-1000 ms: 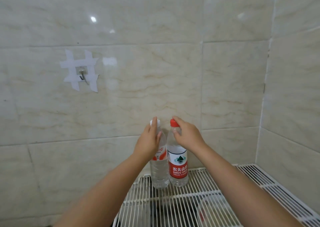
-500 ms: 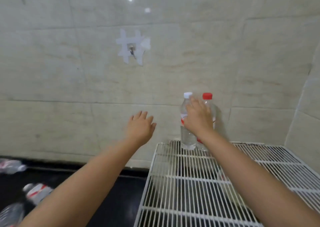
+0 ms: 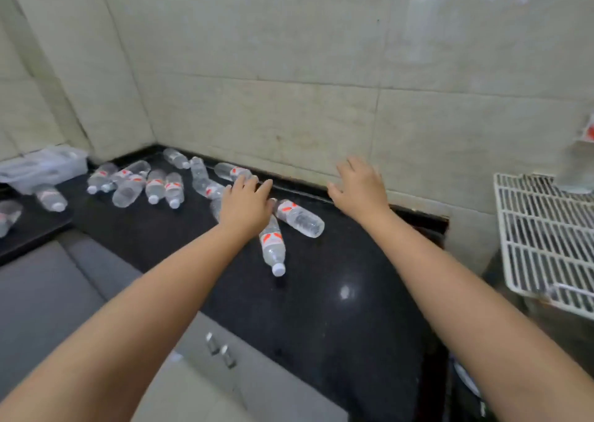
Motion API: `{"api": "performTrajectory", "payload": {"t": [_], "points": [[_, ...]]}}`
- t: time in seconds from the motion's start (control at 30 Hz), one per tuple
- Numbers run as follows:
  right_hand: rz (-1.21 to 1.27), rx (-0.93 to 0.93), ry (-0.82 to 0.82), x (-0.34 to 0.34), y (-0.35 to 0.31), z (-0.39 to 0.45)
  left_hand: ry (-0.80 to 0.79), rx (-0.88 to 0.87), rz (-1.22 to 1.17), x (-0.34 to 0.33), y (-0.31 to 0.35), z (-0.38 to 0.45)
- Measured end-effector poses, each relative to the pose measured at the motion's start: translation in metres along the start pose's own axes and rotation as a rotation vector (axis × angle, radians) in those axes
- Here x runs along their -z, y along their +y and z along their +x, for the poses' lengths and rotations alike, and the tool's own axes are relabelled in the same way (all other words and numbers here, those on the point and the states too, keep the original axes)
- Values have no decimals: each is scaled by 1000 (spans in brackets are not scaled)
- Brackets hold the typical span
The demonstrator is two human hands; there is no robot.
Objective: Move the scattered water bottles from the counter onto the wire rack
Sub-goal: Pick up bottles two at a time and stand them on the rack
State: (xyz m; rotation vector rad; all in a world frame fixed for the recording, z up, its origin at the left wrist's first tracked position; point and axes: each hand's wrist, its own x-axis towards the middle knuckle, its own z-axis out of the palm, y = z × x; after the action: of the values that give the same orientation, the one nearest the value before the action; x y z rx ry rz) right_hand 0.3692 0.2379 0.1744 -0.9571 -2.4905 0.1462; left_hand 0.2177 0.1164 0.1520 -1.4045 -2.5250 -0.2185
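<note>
Several clear water bottles with red-and-white labels lie scattered on the black counter. My left hand hovers open over the two nearest ones: one bottle lies crosswise by the wall, another points its white cap toward me. My right hand is open and empty, held above the counter near the wall. A cluster of bottles lies farther left. The white wire rack stands at the right edge, with a blurred bottle upright on its back corner.
A tiled wall runs behind the counter and turns a corner at the left. Clear plastic packaging lies at the far left. Grey cabinet fronts with metal handles sit below the counter edge. A gap separates counter and rack.
The view has swung left from the rack to the counter. Both hands let go of the two upright bottles on the rack and now reach, empty, over the scattered bottles.
</note>
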Motion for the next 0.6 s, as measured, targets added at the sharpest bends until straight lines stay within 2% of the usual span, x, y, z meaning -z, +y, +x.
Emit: {"api": "performTrajectory", "payload": {"t": [0.23,0.3,0.43,0.6], "points": [[22,14,-144,-88,-71,-32,-177,135,-17,-36,-79,-62],[11,-44,-195,-110,-85,-39,-230,162,-27,-49,-97,-72],[-3,-132,-302,-149,-92,-40,-299,188,-72,-72,-119,-74],[68,-233,-332,-196,-89,-6,-371,198,-118,-102,-144,-48]]}}
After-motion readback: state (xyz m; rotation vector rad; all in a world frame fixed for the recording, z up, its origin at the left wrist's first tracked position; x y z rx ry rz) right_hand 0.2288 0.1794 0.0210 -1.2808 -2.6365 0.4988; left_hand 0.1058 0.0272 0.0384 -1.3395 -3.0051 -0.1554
